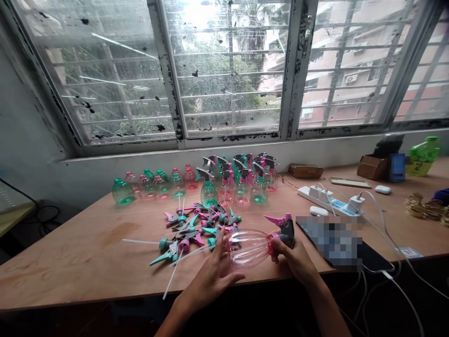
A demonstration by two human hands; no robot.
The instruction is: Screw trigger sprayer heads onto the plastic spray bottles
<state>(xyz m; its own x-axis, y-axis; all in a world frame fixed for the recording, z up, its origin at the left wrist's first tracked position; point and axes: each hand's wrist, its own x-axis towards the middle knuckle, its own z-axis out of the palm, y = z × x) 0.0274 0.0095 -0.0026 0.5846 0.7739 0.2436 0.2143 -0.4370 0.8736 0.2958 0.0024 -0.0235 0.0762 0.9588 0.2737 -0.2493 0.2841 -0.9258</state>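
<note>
Inspector: Wooden table [87, 252] below the window; the pink bottle [249, 248] lay sideways above its near edge, your left hand [210, 276] cupping its body.
Operator: And the right?
Inspector: Your right hand [296, 260] clasped the trigger head [285, 227] at its collar; you needed it square, I judged.

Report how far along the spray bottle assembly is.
Done: a group of finished bottles with triggers fitted stands near the window wall. In hand: a pink bottle lies sideways, the left hand cradling its body, the right hand gripping its neck, where a pink-and-grey trigger head sits. Left: a row of headless bottles at the back left and a pile of loose trigger heads on the table.
</note>
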